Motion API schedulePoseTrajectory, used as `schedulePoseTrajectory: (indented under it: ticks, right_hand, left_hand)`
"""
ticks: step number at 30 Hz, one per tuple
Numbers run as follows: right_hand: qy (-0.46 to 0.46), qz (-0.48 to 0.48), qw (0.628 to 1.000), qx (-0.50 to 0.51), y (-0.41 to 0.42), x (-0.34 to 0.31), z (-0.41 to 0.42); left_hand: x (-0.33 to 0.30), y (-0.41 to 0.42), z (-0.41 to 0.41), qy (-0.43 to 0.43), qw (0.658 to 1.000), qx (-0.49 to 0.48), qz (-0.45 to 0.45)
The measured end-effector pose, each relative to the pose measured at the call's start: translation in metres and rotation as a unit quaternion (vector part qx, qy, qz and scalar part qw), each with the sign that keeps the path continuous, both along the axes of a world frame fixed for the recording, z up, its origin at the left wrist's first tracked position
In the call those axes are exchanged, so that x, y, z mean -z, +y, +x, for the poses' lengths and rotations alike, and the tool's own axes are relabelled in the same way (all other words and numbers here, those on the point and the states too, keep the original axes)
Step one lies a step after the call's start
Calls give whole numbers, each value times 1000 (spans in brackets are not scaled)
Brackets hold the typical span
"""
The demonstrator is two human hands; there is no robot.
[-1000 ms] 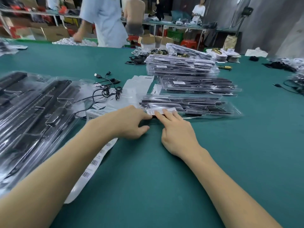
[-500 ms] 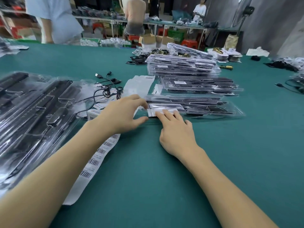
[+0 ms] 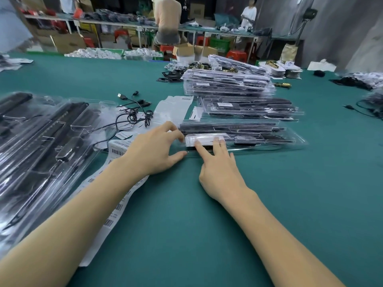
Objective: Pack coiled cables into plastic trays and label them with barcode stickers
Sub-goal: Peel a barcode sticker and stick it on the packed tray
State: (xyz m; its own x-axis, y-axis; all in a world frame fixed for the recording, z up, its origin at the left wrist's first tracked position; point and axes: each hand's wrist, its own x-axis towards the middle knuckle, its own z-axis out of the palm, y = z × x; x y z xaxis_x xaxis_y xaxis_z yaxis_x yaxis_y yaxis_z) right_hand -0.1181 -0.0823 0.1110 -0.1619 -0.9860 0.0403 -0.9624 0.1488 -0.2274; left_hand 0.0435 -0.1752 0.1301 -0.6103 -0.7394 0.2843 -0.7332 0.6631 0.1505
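— Where do we find the clear plastic tray (image 3: 259,139) packed with dark parts?

— It lies across the middle of the frame on the green table cover (image 3: 207,204), its long side running left to right, at the near end of a row of similar stacked trays (image 3: 228,81) that recedes toward the upper right.

— And the white barcode sticker (image 3: 204,140)?

— We see it on top of the tray's left end, just right of our left hand (image 3: 153,151) and directly under the fingertips (image 3: 198,145) of our right hand (image 3: 219,172).

— How do our hands sit on it?

— The right hand is flat and released, its straight fingers pressing down on the sticker. The left hand's fingers curl at the tray's left edge, thumb low against the near rim; we cannot tell whether they actually pinch it or only touch.

— What lies beside us?

— A long white strip of barcode labels (image 3: 116,204) runs under our left forearm toward the lower left. A loose black cable (image 3: 134,117) sits above the left hand, and big clear trays of black parts (image 3: 41,146) fill the left side.
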Motion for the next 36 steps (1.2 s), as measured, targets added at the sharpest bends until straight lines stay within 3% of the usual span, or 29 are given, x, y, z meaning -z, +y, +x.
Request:
schedulePoseTrajectory:
  ticks: [12,15,19,22,27,36]
  right_hand:
    - [-2,15,999,-48,3,-2,-11]
    - [-1,3,998,-57,5,-2,-10]
    - [13,-8,998,-57,4,-2,-10]
    - [22,-11,998,-58,4,-1,-10]
    - [22,-12,998,-58,3,0,-11]
    - [15,-35,998,-49,2,0,-8]
  left_hand:
    - [-1,5,-6,31,999,-17,11]
    - [-2,10,-10,92,994,-13,-58]
    - [-5,23,-17,161,973,92,-137]
    - [-2,27,-21,125,976,135,-113]
    - [6,33,-19,136,978,123,-104]
    - [18,24,-24,5,991,133,-24]
